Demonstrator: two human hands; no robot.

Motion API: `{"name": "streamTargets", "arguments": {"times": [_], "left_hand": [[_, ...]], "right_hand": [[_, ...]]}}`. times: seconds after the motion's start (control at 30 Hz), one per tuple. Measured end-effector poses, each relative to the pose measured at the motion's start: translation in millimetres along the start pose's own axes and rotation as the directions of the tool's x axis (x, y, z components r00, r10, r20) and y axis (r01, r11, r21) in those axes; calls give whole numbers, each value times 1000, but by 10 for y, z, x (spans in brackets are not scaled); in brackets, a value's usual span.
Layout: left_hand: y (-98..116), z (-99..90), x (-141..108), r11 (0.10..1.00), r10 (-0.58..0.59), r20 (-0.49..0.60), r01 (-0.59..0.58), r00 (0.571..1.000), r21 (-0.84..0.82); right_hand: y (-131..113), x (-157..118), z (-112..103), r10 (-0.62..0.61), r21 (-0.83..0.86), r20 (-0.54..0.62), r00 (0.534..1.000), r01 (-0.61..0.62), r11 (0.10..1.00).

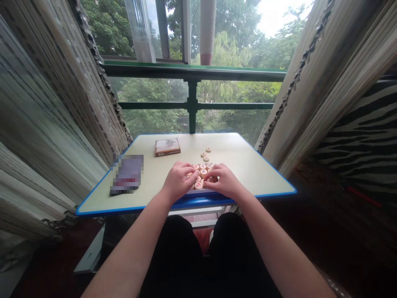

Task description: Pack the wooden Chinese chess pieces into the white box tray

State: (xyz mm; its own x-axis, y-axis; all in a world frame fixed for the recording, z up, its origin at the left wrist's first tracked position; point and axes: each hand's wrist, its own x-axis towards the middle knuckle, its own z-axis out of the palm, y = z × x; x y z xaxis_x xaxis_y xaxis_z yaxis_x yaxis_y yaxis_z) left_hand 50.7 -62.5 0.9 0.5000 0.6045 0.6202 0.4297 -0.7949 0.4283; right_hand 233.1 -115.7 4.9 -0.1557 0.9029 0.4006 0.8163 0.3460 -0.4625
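Note:
Round wooden xiangqi pieces [203, 172], marked with red and dark characters, lie packed in rows in a shallow tray [196, 191] at the near edge of the table. My left hand [180, 178] reaches over the tray's left side, thumb and fingertips pinched on a piece at the left of the set. Over the right side bends my right hand [225, 179], its thumb and fingers closed on a piece, partly hidden by the fingers. Both hands cover some of the pieces. Several loose pieces [206, 159] lie on the table just beyond the tray.
The pale table [248, 165] has a blue rim. A flat brown-edged box [168, 147] lies at the back left. A blurred dark item [127, 174] rests near the left edge. Behind the table stand a green railing [192, 105] and window, with curtains [297, 91] on both sides.

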Motion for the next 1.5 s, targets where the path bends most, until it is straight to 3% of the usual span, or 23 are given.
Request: {"name": "streamTargets", "arguments": {"times": [0.2,0.5,1.0,1.23,1.5], "left_hand": [[-9,17,8,1000,-6,-24,6,1000,-1],[-23,24,16,1000,-13,-48,14,999,2],[11,22,30,1000,-12,-33,12,999,2],[22,17,30,1000,-12,-40,12,999,10],[-10,30,24,1000,-26,0,26,1000,-2]], "right_hand": [[-42,84,-112,-101,-84,111,989,110,990],[-101,199,-197,-96,-138,248,964,133,981],[-62,233,-179,-92,-104,225,970,118,988],[-96,262,-176,-93,-63,291,952,116,991],[-91,243,-178,-96,-12,285,954,104,995]]}}
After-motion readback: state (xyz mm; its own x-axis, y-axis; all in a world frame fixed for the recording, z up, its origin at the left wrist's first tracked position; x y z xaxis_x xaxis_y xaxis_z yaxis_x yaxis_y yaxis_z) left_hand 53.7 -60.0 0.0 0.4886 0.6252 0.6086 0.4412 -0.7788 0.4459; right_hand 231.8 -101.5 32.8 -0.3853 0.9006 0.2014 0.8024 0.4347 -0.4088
